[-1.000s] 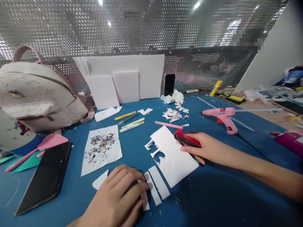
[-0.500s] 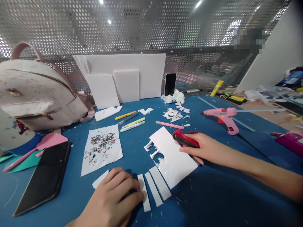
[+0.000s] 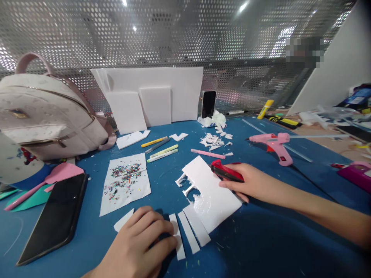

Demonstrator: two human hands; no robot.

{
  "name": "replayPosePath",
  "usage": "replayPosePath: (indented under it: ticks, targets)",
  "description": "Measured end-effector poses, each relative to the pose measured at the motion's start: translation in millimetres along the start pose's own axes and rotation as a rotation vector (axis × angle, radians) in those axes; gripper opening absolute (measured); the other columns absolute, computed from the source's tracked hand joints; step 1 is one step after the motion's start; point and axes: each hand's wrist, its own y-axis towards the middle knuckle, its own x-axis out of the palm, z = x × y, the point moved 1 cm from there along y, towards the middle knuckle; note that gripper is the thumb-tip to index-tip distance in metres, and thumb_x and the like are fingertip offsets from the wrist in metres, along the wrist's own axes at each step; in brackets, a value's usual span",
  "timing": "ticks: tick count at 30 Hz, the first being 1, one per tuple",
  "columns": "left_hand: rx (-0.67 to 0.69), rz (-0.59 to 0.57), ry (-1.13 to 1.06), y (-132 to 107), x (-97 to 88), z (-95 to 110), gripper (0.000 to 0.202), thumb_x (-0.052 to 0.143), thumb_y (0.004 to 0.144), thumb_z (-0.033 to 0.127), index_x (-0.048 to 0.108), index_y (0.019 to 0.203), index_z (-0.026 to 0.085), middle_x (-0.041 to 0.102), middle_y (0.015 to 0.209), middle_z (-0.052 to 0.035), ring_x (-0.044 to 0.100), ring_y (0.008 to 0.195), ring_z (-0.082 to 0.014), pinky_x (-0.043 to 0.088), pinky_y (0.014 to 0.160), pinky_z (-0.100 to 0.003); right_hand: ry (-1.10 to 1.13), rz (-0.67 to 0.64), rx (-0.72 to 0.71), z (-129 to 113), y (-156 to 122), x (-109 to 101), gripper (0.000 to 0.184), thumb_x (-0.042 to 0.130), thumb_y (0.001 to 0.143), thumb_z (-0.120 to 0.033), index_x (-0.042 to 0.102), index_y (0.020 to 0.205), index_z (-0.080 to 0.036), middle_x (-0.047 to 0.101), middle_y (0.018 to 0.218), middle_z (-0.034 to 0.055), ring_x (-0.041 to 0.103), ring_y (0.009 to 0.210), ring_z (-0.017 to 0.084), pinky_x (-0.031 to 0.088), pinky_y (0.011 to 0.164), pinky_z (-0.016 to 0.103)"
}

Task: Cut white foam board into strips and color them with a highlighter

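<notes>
My right hand [image 3: 245, 179] is closed around a red and black utility knife [image 3: 227, 171]. It rests over the right side of a white foam board piece [image 3: 216, 197], whose left edge is jagged and cut out. My left hand [image 3: 142, 241] lies low on the table, fingers curled, thumb and forefinger at the leftmost white strip [image 3: 179, 243]; its palm side is hidden. Two more white strips, a middle strip [image 3: 189, 233] and a right strip [image 3: 198, 226], lie side by side against the board. A white scrap [image 3: 124, 220] shows partly behind my left hand.
On the left are a paper [image 3: 124, 204] with colourful bits, a phone [image 3: 55, 220] and a backpack [image 3: 49, 112]. Several markers [image 3: 162, 153] and white scraps [image 3: 213, 139] lie ahead. A pink glue gun [image 3: 275, 144] with its cord sits right. White boards [image 3: 185, 92] lean behind.
Almost nothing differs. The view has shifted very slightly, and both hands keep their places at the strip and the board.
</notes>
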Motion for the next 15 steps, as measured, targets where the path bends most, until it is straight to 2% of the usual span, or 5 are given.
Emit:
replayPosePath:
  ticks: [8, 15]
  targets:
    - [0.006, -0.027, 0.022, -3.0, 0.1, -0.3, 0.039, 0.026, 0.103, 0.021, 0.065, 0.106, 0.017, 0.069, 0.103, -0.0097, 0.058, 0.089, -0.0212, 0.046, 0.083, -0.039, -0.018, 0.008, 0.003, -7.5, 1.8, 3.0, 0.036, 0.06, 0.092, -0.047, 0.06, 0.11, -0.016, 0.058, 0.047, -0.0047, 0.055, 0.044, 0.015, 0.045, 0.058, 0.029]
    - [-0.005, -0.083, 0.001, 0.1, -3.5, 0.1, 0.033, 0.032, 0.095, 0.014, 0.062, 0.109, 0.018, 0.068, 0.107, -0.0114, 0.059, 0.094, -0.0233, 0.049, 0.083, -0.039, -0.013, 0.055, 0.014, -1.9, 4.8, -3.8, 0.051, 0.062, 0.09, -0.052, 0.054, 0.127, -0.017, 0.059, 0.05, -0.0047, 0.053, 0.042, 0.014, 0.044, 0.055, 0.028]
